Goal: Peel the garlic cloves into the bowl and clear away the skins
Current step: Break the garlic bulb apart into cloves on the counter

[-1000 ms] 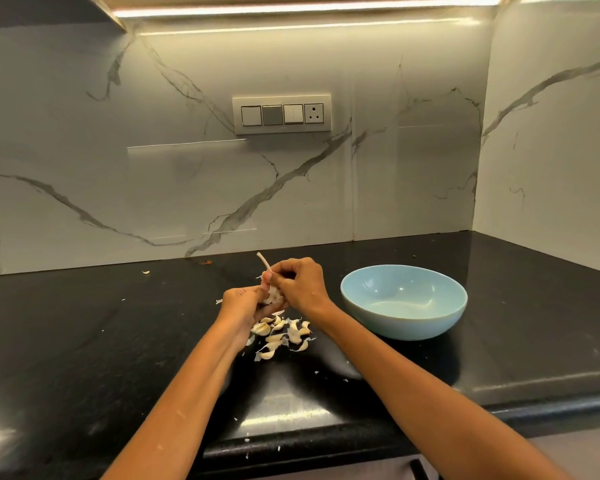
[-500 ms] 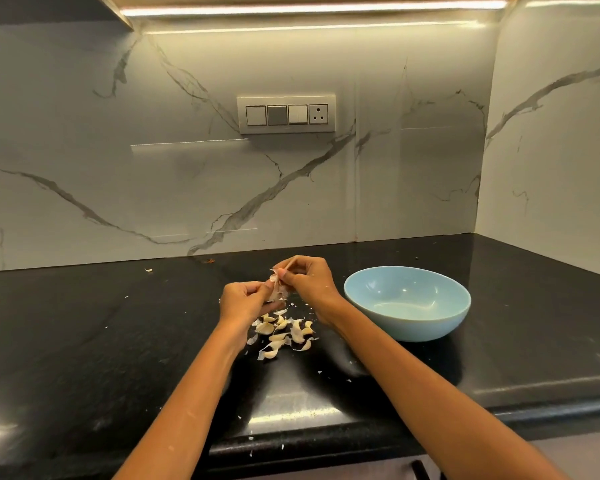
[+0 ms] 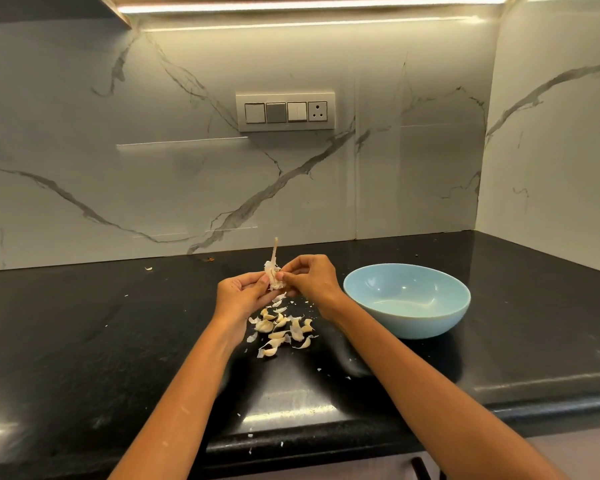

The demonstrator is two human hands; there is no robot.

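Both hands meet above the black stone counter (image 3: 84, 341): the left hand (image 3: 240, 294) and right hand (image 3: 307, 277) pinch a papery white garlic stalk remnant (image 3: 273, 268) between them. Loose pale garlic cloves and skins (image 3: 279, 329) lie just nearer, and the round light-blue bowl (image 3: 407, 299) sits to their right.

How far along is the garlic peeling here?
Early. The blue bowl looks empty, so no peeled cloves are in yet. Both the left hand and right hand grip the garlic remnant. Cloves and skins lie on the counter, uncleared.
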